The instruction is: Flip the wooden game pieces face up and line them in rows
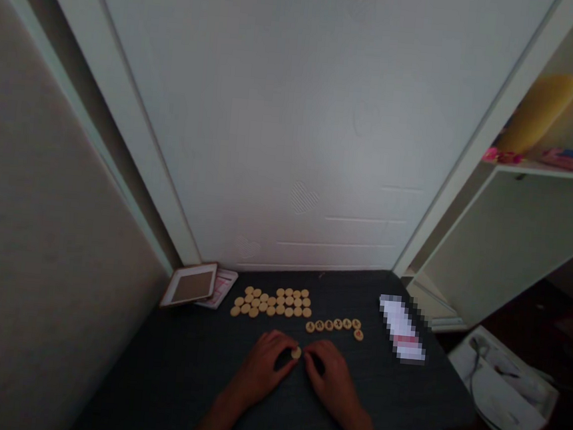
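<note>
Between my two hands, low over the dark table [193, 367], is a round wooden piece [296, 353]. The thumb and fingertips of my left hand [264, 367] close on its left side. My right hand [329, 374] is just to its right, thumb and index fingertip close together; whether they touch the piece is too small to tell. Beyond my hands lies a group of plain-looking round pieces [271, 302] in uneven rows. Right of that group, a row of pieces with dark characters [329, 326] runs sideways, with a red-marked piece [358, 335] just below its right end.
At the table's back left, a framed board [190, 287] overlaps a pink-and-white item [222, 287]. A blurred white item [401, 329] lies on the right. Behind the table stands a white panel [297, 142]. A white box with cables [507, 388] sits lower right, below shelves [551, 172].
</note>
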A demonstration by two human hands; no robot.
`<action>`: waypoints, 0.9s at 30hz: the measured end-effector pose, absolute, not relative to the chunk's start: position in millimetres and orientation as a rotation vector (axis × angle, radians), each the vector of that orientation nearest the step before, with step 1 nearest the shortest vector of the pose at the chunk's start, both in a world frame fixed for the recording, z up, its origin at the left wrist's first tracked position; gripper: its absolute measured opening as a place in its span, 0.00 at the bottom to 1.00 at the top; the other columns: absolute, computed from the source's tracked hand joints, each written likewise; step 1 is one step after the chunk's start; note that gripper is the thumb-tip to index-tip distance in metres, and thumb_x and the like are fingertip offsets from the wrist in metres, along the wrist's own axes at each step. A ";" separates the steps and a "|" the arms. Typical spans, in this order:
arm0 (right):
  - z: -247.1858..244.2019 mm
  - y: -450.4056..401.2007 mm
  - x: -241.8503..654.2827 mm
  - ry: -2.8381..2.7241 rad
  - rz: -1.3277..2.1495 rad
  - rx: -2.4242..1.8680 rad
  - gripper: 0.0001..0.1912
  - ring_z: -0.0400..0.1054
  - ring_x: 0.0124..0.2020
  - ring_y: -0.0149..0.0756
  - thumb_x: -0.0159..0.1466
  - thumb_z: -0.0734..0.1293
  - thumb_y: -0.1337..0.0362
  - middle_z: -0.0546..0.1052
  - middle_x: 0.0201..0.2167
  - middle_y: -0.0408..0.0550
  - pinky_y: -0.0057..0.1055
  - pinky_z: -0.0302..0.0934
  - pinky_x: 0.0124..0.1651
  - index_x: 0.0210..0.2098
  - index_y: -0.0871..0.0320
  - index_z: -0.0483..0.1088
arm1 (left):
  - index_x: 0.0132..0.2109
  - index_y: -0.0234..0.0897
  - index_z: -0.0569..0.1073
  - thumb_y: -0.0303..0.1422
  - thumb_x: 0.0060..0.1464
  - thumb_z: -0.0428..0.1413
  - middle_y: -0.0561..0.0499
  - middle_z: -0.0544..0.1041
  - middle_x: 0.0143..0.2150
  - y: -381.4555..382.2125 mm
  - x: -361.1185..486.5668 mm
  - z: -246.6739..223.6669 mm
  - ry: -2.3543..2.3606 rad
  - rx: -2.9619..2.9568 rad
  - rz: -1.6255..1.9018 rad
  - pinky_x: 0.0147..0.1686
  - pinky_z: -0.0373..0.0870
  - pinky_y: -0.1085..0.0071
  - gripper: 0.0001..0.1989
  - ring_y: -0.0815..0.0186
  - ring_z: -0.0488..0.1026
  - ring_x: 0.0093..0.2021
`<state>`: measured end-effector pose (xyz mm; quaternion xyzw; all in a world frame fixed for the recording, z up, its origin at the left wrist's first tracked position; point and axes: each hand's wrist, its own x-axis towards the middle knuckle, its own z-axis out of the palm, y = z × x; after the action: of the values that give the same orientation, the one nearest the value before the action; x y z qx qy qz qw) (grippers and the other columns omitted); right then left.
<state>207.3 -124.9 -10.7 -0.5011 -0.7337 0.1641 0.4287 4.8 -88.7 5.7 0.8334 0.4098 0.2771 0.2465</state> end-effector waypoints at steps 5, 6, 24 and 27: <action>-12.3 -128.0 206.8 -1.823 0.414 -1.257 0.11 0.74 0.43 0.42 0.67 0.64 0.70 0.79 0.40 0.48 0.39 0.69 0.49 0.46 0.52 0.74 | 0.47 0.46 0.76 0.34 0.61 0.58 0.51 0.80 0.48 -91.1 9.0 2.5 1.111 2.115 0.838 0.55 0.69 0.61 0.07 0.59 0.76 0.50; -12.2 -129.0 207.4 -1.827 0.413 -1.254 0.12 0.74 0.44 0.41 0.67 0.64 0.70 0.79 0.41 0.48 0.39 0.70 0.49 0.47 0.52 0.73 | 0.47 0.46 0.76 0.34 0.61 0.58 0.51 0.81 0.49 -91.6 11.2 2.0 1.116 2.055 0.854 0.53 0.71 0.63 0.08 0.60 0.76 0.49; -14.8 -130.7 211.1 -1.893 0.487 -1.246 0.12 0.73 0.46 0.41 0.69 0.64 0.69 0.78 0.44 0.48 0.37 0.69 0.51 0.50 0.51 0.72 | 0.43 0.42 0.79 0.41 0.61 0.58 0.51 0.84 0.40 -97.0 26.5 7.7 1.077 1.765 0.863 0.47 0.75 0.68 0.09 0.61 0.80 0.42; -16.2 -130.6 211.1 -1.892 0.452 -1.240 0.11 0.74 0.45 0.40 0.70 0.65 0.67 0.79 0.42 0.47 0.36 0.70 0.50 0.50 0.51 0.73 | 0.43 0.42 0.78 0.41 0.61 0.58 0.51 0.84 0.40 -96.2 26.4 7.5 1.068 1.747 0.858 0.46 0.75 0.69 0.10 0.61 0.80 0.42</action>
<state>211.1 -130.6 -16.2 -0.4913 -0.7498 0.1791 0.4054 26.4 -96.2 7.5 0.7048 0.4310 0.3462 0.4445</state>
